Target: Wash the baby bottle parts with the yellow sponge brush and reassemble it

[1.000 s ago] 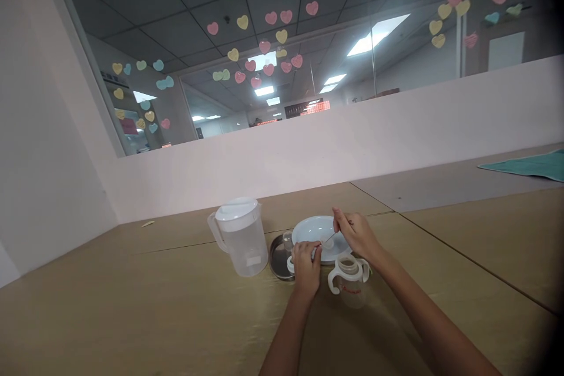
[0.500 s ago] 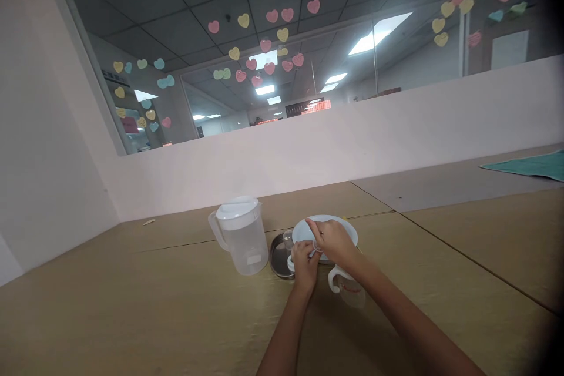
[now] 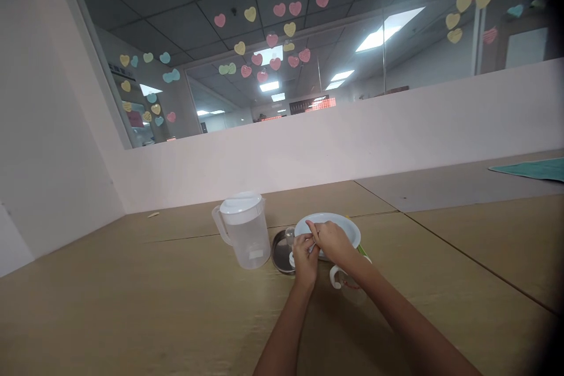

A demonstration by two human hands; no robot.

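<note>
While the left grip (image 3: 305,259) and right grip (image 3: 332,242) meet, fingers curled, whether pinching anything we can't tell, they're right in front of the white dish (image 3: 351,227), handled bottle (image 3: 349,289) partly behind the right forearm (image 3: 392,308), metal tray (image 3: 280,254) just left, lidded pitcher (image 3: 250,241) farther left on the bench (image 3: 176,305).

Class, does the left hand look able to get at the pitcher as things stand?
Probably yes: the pitcher stands unobstructed, left of the left hand, and the low metal tray between them seems easy to reach over.
</note>
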